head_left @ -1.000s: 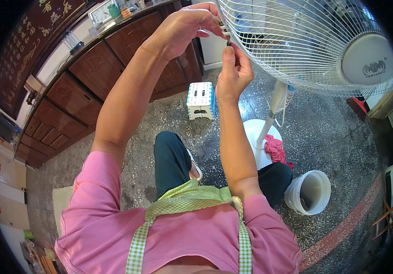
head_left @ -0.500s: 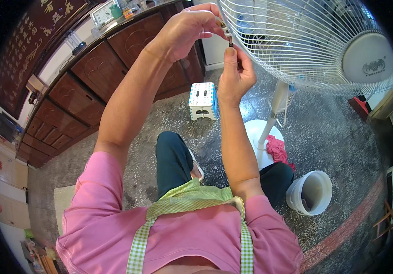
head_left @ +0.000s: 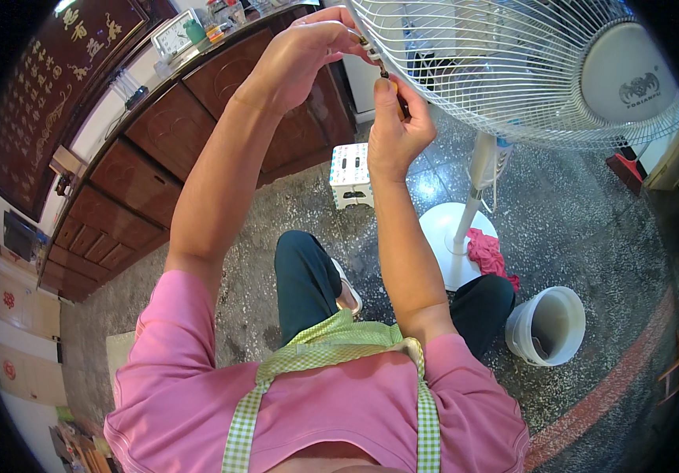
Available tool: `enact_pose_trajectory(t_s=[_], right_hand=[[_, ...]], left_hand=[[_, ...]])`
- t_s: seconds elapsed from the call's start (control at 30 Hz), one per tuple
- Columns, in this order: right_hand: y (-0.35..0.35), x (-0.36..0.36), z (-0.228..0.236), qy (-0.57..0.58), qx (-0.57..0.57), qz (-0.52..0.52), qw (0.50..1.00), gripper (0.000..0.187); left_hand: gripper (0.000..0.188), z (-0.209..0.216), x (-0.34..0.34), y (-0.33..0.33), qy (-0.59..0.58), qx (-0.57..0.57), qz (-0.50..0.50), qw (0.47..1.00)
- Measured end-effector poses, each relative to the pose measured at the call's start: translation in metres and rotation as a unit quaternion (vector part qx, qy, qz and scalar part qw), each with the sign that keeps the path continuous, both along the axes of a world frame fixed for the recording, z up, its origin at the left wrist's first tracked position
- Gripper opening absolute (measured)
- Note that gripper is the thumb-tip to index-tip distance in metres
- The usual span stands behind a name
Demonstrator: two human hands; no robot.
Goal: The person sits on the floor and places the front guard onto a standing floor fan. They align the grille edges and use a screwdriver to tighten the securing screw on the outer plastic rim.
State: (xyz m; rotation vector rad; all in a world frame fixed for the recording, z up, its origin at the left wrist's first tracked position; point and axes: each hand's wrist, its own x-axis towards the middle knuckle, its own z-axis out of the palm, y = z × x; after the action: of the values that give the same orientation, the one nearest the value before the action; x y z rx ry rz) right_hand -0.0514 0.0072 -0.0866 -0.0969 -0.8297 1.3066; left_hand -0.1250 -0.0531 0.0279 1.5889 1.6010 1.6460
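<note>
A white standing fan's wire guard (head_left: pixel 465 87) rises at the upper right, with its pale pole (head_left: pixel 477 173) below it. My left hand (head_left: pixel 296 59) is closed at the guard's left rim, fingertips pinching the edge beside a small whitish clip (head_left: pixel 370 50). Just below the clip, my right hand (head_left: pixel 398 130) grips a small screwdriver (head_left: pixel 402 104) with a dark and yellow handle, thumb pointing up along it. The screwdriver's upper end meets the rim near the clip; exactly where its tip sits is too small to make out.
A white folding stool (head_left: pixel 350 175) stands on the speckled floor beyond my knees. The fan's round base (head_left: pixel 439 229) has a crumpled pink cloth (head_left: pixel 487 254) on it. To my right is a white bucket (head_left: pixel 564 315). Dark wooden cabinets (head_left: pixel 142 185) line the left.
The fan guard and both hands sit slightly further left in the picture, while the floor things have shifted a little with the view. Both hands keep their holds.
</note>
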Motion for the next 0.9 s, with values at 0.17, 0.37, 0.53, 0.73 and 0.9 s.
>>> enact_pose_trajectory(t_s=[0.17,0.37,0.53,0.73,0.9], right_hand=[[0.006,-0.005,-0.005,-0.02,0.005,-0.049,0.999,0.026],[0.006,-0.009,-0.001,-0.006,0.007,-0.063,0.998,0.024],[0.007,-0.014,0.001,0.04,-0.001,-0.017,0.999,0.024],[0.001,-0.003,0.002,0.017,0.001,0.019,1.0,0.022],[0.003,-0.004,0.002,-0.018,0.007,-0.004,1.0,0.022]], left_hand=[[0.029,0.008,0.02,-0.005,0.034,-0.012,-0.045,0.998],[0.022,0.008,0.023,-0.003,0.01,0.017,-0.044,0.999],[0.008,0.009,0.03,-0.008,-0.071,-0.004,-0.004,0.997],[0.007,0.006,0.036,-0.011,-0.114,0.004,-0.013,0.993],[0.006,-0.001,0.039,-0.014,-0.113,0.039,0.012,0.993]])
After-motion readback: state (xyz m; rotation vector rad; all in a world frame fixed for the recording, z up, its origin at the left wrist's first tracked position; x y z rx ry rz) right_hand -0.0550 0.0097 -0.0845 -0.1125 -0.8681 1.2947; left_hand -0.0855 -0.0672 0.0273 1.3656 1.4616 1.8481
